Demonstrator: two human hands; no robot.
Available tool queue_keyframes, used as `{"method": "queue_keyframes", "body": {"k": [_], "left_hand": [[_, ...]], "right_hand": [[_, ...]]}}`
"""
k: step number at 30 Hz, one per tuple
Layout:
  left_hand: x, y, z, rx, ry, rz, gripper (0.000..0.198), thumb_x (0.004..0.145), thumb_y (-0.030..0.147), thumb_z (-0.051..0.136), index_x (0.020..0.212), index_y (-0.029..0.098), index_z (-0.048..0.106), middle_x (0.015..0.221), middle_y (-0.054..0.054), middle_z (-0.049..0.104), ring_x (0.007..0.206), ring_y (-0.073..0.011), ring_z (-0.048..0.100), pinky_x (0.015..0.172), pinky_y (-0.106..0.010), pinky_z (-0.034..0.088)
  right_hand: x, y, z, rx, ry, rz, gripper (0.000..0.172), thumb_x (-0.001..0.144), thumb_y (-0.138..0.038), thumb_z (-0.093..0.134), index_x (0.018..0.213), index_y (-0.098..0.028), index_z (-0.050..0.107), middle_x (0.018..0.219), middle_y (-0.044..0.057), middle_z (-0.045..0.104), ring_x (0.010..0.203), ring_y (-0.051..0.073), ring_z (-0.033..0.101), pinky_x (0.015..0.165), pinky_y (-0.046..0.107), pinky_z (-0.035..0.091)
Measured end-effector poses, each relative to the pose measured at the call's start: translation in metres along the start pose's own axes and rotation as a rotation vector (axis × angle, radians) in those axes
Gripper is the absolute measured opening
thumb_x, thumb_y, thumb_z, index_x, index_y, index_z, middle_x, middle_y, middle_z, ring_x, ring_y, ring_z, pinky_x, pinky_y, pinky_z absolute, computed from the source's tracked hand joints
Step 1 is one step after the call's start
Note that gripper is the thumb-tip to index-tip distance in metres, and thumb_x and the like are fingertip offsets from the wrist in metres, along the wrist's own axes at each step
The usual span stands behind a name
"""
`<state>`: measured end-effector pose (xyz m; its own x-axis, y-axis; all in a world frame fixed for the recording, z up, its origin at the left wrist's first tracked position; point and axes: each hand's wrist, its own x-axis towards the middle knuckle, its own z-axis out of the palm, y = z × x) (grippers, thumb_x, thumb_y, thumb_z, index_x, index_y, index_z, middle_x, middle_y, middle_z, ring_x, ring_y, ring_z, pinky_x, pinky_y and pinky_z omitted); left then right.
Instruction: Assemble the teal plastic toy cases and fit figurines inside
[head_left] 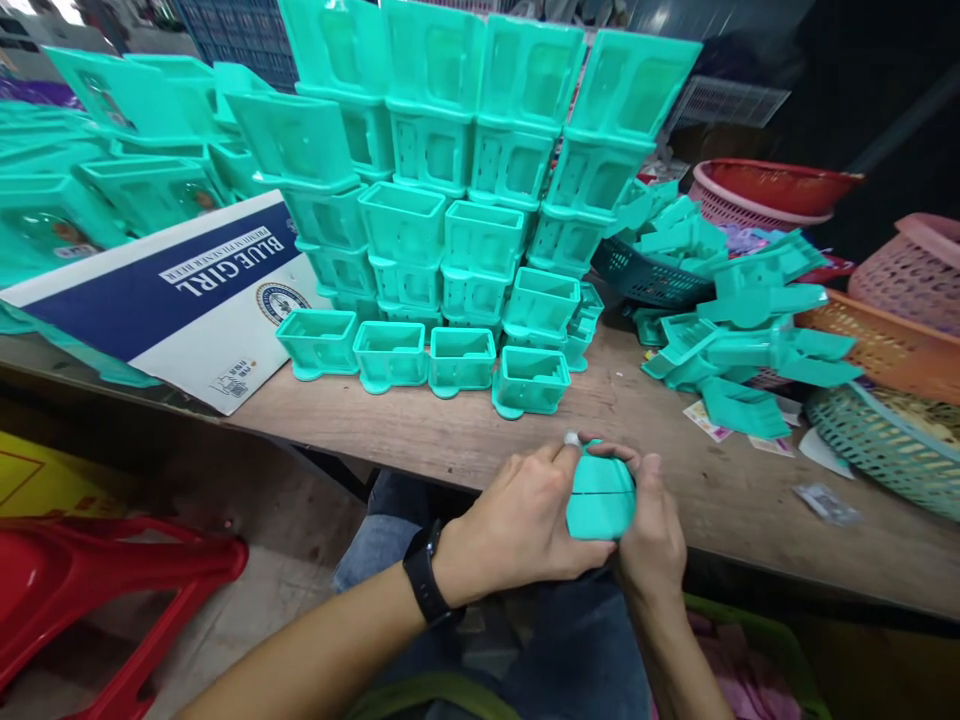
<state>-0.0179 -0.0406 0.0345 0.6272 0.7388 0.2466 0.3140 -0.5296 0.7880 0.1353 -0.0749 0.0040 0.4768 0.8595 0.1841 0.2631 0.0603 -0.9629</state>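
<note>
Teal plastic piece (600,505), one only, clamped between left hand (517,525) and right hand (652,540) just above the near edge of the wooden table (450,440). Fingers of both hands closed round it, tips meeting at its top beside a small white bit (572,438); thin seam across its face. Black wristband (427,578) on the left wrist. One red plastic chair (112,590) low at the left.

Next out, on the table: front row of four open teal boxes (390,352), side by side, the rightmost set slightly forward. To the right, a loose heap of flat teal parts (750,330), too tangled for an exact count, roughly a dozen showing, some lying in one dark mesh basket (645,280). A few printed stickers (705,418) beside the heap.

Behind the row: stacked wall of like boxes (465,150), about five tiers, four across at the top, back rows hidden, hence no firm total. One flattened carton marked BLUE GIRL (187,290) at the left, with more teal pieces (112,170) beyond it. Far right: four further baskets, namely green woven (885,440), orange (877,340), pink (915,270) and red (780,185).

Progress, as a judgement only: well advanced, going by the row and the wall already set out; unfinished, going by the piece in hand and the heap of loose parts not yet used.
</note>
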Motion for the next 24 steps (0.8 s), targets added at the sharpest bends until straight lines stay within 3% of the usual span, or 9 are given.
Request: {"method": "queue_keyframes", "body": {"k": [5, 11, 16, 20, 22, 24], "left_hand": [[-0.004, -0.009, 0.007, -0.025, 0.106, 0.009, 0.066, 0.072, 0.033, 0.084, 0.13, 0.012, 0.06, 0.119, -0.016, 0.071, 0.104, -0.0352, 0.073, 0.095, -0.047, 0.061], [-0.01, -0.005, 0.016, 0.001, 0.135, 0.098, 0.064, 0.077, 0.033, 0.083, 0.13, 0.009, 0.057, 0.121, -0.018, 0.068, 0.115, -0.0369, 0.068, 0.1, -0.05, 0.059], [-0.014, -0.008, 0.023, -0.018, 0.226, 0.131, 0.086, 0.071, 0.032, 0.09, 0.143, 0.019, 0.044, 0.137, -0.015, 0.06, 0.128, -0.0368, 0.059, 0.11, -0.054, 0.052], [-0.022, -0.014, 0.028, -0.03, 0.229, 0.089, 0.056, 0.08, 0.034, 0.081, 0.126, 0.019, 0.054, 0.114, -0.011, 0.069, 0.109, -0.034, 0.067, 0.097, -0.051, 0.058], [-0.025, -0.013, 0.027, 0.037, 0.204, 0.06, 0.06, 0.078, 0.03, 0.08, 0.13, 0.018, 0.053, 0.116, -0.011, 0.068, 0.109, -0.0347, 0.067, 0.095, -0.05, 0.059], [-0.026, -0.009, 0.025, 0.137, 0.163, 0.023, 0.067, 0.077, 0.026, 0.079, 0.136, 0.017, 0.05, 0.122, -0.012, 0.067, 0.113, -0.0361, 0.064, 0.095, -0.051, 0.059]], "right_hand": [[0.003, -0.007, 0.007, -0.02, -0.012, 0.004, 0.077, 0.086, -0.09, 0.04, 0.083, -0.021, 0.074, 0.103, 0.013, 0.081, 0.102, 0.03, 0.074, 0.088, 0.04, 0.056], [0.001, -0.002, -0.002, 0.047, -0.018, 0.048, 0.07, 0.083, -0.088, 0.05, 0.084, -0.022, 0.074, 0.102, 0.011, 0.081, 0.103, 0.031, 0.073, 0.092, 0.041, 0.054], [0.004, 0.01, -0.008, 0.344, 0.05, 0.213, 0.054, 0.084, -0.077, 0.057, 0.084, -0.024, 0.069, 0.096, 0.007, 0.081, 0.103, 0.031, 0.074, 0.097, 0.046, 0.054], [0.005, 0.012, -0.014, 0.493, -0.009, 0.307, 0.056, 0.08, -0.077, 0.064, 0.091, -0.023, 0.074, 0.108, 0.01, 0.081, 0.112, 0.035, 0.073, 0.101, 0.052, 0.054], [0.002, 0.011, -0.019, 0.368, 0.002, 0.22, 0.063, 0.084, -0.081, 0.058, 0.1, -0.023, 0.077, 0.122, 0.011, 0.078, 0.122, 0.035, 0.068, 0.109, 0.053, 0.048], [-0.003, 0.01, -0.024, 0.133, 0.039, -0.004, 0.072, 0.09, -0.084, 0.046, 0.104, -0.021, 0.079, 0.13, 0.012, 0.074, 0.132, 0.034, 0.061, 0.117, 0.052, 0.04]]}}
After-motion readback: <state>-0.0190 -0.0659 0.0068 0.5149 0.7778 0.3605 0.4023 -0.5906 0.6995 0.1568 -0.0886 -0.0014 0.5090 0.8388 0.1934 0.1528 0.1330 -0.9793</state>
